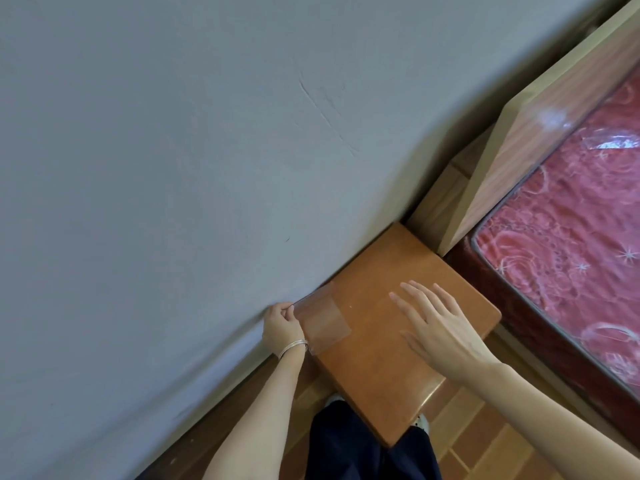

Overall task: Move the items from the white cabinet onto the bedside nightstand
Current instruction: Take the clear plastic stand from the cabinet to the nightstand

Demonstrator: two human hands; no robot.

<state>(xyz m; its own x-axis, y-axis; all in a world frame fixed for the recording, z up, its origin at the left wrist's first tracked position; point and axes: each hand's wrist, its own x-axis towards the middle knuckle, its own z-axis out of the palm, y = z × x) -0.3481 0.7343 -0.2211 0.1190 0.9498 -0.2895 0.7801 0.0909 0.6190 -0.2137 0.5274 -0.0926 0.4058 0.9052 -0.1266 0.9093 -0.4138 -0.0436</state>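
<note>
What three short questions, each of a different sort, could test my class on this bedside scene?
1. True or false: the right hand grips the clear plastic sheet.
2. Choose one. The left hand has its fingers: A pinching the sheet's edge; B lying flat on the sheet; C hanging free of it.
3. Fill in: the sheet lies on a corner of the wooden ____.
Key: 1 false, its fingers are straight and hold nothing; 2 A; 3 nightstand.
</note>
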